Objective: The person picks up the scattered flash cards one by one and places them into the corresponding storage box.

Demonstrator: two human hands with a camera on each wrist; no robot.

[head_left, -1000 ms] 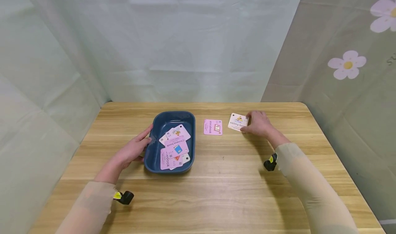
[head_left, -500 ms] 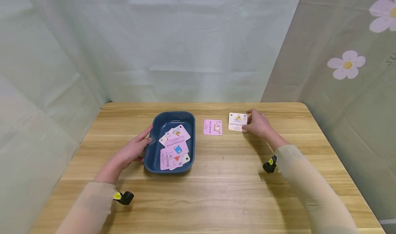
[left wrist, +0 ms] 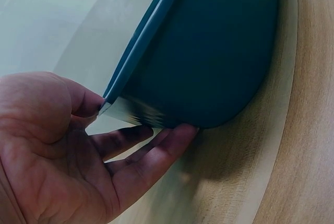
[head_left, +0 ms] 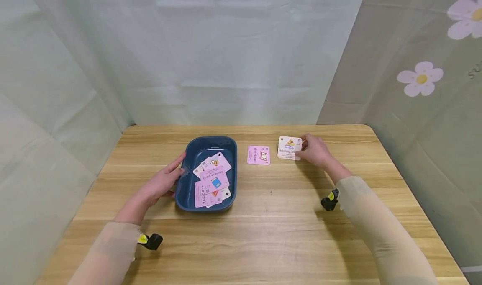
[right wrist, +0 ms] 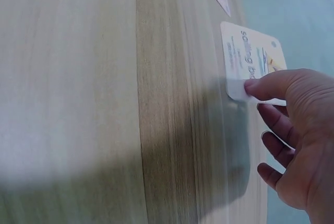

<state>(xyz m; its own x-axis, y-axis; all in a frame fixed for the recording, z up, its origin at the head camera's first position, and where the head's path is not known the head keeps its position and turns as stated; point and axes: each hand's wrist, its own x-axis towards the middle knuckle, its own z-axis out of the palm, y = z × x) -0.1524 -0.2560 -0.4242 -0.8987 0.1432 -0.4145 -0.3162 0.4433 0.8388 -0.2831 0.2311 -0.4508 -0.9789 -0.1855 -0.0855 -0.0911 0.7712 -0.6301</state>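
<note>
A white card (head_left: 289,147) with a sailing boat picture and the words "sailing bo…" is pinched at its right edge by my right hand (head_left: 315,151). In the right wrist view the thumb (right wrist: 266,87) presses on the card's face, and the other fingers are bent behind or below it. A pink storybook card (head_left: 258,155) lies flat just left of it. My left hand (head_left: 162,182) holds the left side of a dark blue plastic tub (head_left: 234,159). Its thumb is at the rim, with fingers against the outer wall in the left wrist view.
Inside the tub lie several overlapping cards, including a pink Chinese book card (head_left: 214,179) and a bee card (head_left: 216,163). The wooden table (head_left: 271,234) meets pale curtains (head_left: 241,67) at its back and sides.
The sailing boat card has turned slightly and now sits straighter, with my right hand still on its right edge. My left hand and the tub have stayed put.
</note>
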